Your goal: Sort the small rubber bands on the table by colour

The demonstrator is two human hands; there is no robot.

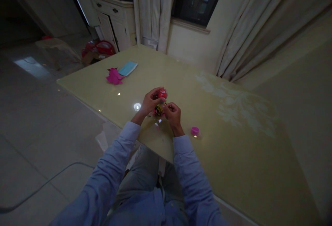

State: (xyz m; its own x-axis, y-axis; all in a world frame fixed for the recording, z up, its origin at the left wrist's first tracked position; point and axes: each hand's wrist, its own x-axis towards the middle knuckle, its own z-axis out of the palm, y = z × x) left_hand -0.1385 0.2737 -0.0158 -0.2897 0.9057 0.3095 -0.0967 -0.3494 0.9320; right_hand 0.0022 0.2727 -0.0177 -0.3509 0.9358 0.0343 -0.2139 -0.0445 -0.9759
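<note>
A round red piece (162,93) sits in the grasp of the left hand (151,102), just above a small tangled bunch (159,111) of yellow, dark and pink strands between the person's two hands. The left hand is partly curled, fingers reaching over the far side of the red piece and thumb braced below it, clamped on it from the left. The right hand (173,114) is drawn in, thumb and fingertips brought together at the right edge of the bunch; anything pinched between them is too small to make out. The hands are near each other, with the red piece and the bunch filling the gap. Both forearms, in blue sleeves, stretch forward from the body and angle inward over a pale glossy table (233,157), the left hand slightly farther out than the right. To the right of the right hand and closer to the body stands a small pink cap (195,131). Well beyond the left hand, off to its left, a crumpled magenta piece (114,76) lies beside a flat light-blue sheet (128,68).
</note>
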